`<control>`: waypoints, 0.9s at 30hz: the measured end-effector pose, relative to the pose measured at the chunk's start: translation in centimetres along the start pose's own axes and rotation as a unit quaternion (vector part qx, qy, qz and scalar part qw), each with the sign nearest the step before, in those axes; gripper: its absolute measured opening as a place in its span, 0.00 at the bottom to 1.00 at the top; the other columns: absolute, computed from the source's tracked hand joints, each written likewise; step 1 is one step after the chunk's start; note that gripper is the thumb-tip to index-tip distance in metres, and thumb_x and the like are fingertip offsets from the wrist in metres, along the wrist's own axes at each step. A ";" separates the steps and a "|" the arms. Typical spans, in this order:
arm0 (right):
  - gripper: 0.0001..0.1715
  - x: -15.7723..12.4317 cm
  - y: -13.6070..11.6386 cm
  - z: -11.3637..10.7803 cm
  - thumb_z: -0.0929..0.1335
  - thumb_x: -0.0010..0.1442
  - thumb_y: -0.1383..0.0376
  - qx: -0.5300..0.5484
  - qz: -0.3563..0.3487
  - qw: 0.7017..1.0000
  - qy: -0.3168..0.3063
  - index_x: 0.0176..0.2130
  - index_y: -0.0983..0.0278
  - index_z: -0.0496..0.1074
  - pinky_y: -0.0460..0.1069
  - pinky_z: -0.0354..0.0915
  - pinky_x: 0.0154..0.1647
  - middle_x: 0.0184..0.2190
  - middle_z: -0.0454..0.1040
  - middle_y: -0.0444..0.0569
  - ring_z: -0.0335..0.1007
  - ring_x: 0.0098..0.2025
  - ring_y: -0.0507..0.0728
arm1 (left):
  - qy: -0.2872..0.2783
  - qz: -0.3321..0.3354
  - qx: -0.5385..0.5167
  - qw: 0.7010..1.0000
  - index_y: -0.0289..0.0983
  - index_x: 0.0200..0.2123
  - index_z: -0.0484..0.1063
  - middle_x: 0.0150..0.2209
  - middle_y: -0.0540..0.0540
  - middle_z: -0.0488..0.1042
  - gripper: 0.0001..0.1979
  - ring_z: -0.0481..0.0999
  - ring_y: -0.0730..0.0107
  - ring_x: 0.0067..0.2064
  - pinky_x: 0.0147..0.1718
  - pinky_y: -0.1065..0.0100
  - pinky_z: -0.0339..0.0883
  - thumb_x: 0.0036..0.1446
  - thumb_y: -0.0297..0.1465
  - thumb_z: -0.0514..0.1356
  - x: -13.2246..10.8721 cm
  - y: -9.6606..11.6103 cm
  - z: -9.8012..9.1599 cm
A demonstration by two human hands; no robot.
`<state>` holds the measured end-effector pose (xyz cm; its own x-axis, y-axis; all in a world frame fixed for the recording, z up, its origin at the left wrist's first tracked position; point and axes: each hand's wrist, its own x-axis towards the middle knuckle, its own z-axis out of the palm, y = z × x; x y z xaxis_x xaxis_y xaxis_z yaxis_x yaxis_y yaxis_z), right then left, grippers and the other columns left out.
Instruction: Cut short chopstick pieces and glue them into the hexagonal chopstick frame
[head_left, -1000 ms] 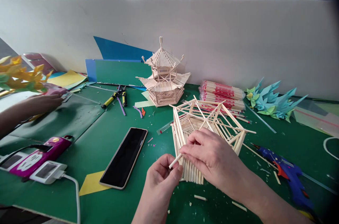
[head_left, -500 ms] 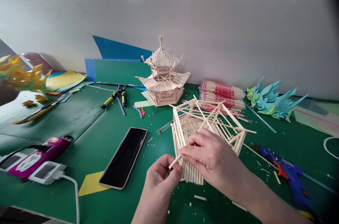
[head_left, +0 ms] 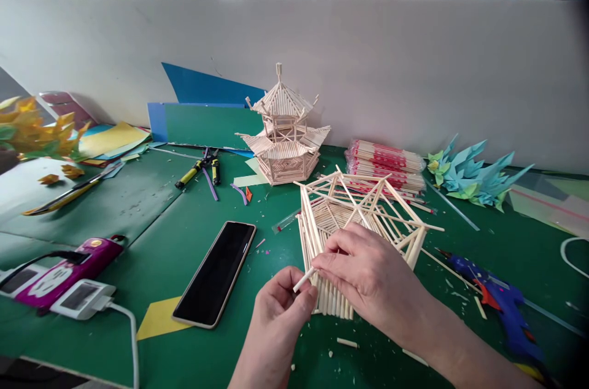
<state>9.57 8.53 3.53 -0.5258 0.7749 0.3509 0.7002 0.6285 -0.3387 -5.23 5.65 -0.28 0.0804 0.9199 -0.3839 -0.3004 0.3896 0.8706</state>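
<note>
A short pale wooden stick (head_left: 304, 280) slants between my hands at the near left corner of an unfinished stick model (head_left: 338, 302). My left hand (head_left: 283, 309) is closed, with thumb and forefinger pinching the stick's lower end. The fingers of my right hand (head_left: 372, 272) close on its upper end, by the model's slatted near side; that hand hides part of the frame. The model has open spokes across its top and closely laid sticks along its sides. Behind it stands a two-tiered stick pagoda (head_left: 285, 131).
A phone (head_left: 216, 275) lies left of my hands, with a purple power strip (head_left: 69, 272) beyond. At right are a blue glue gun (head_left: 504, 303), bundled sticks (head_left: 386, 165) and blue folded paper (head_left: 478, 174). Pliers (head_left: 191, 174) lie further back. Another person's hand (head_left: 7, 159) is near orange folded paper.
My hands, the stick and the model hold almost the same place. At the left edge, the other person's hand has shifted slightly out of view.
</note>
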 end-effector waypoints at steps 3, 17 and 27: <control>0.07 0.0 -0.1 0.1 0.63 0.60 0.69 -0.018 -0.006 1.000 0.000 0.34 0.62 0.72 0.48 0.57 0.34 0.29 0.66 0.44 0.59 0.34 0.53 | 0.001 -0.002 -0.002 1.000 0.36 0.21 0.66 0.20 0.54 0.62 0.11 0.56 0.75 0.24 0.23 0.75 0.52 0.46 0.34 0.64 -0.1 0.0 0.0; 0.10 -0.3 -0.1 0.1 0.61 0.61 0.70 -0.045 -0.028 0.999 -0.005 0.32 0.64 0.70 0.50 0.58 0.33 0.29 0.67 0.46 0.59 0.34 0.55 | 0.002 0.011 -0.011 1.000 0.35 0.21 0.66 0.19 0.54 0.62 0.10 0.55 0.77 0.23 0.23 0.75 0.52 0.46 0.31 0.64 -0.1 0.2 0.2; 0.17 -1.4 0.6 -0.6 0.60 0.61 0.73 0.041 0.033 0.996 0.071 0.50 0.66 0.63 0.52 0.62 0.46 0.41 0.70 0.48 0.63 0.43 0.54 | 0.006 0.012 -0.007 1.000 0.35 0.21 0.66 0.19 0.54 0.63 0.08 0.56 0.76 0.23 0.23 0.75 0.52 0.46 0.30 0.63 -0.1 0.4 0.5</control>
<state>11.06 7.81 3.36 -0.4030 0.8009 0.4430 0.6866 0.5846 -0.4323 -4.92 5.78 0.23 0.0616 0.9281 -0.3671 -0.3162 0.3670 0.8748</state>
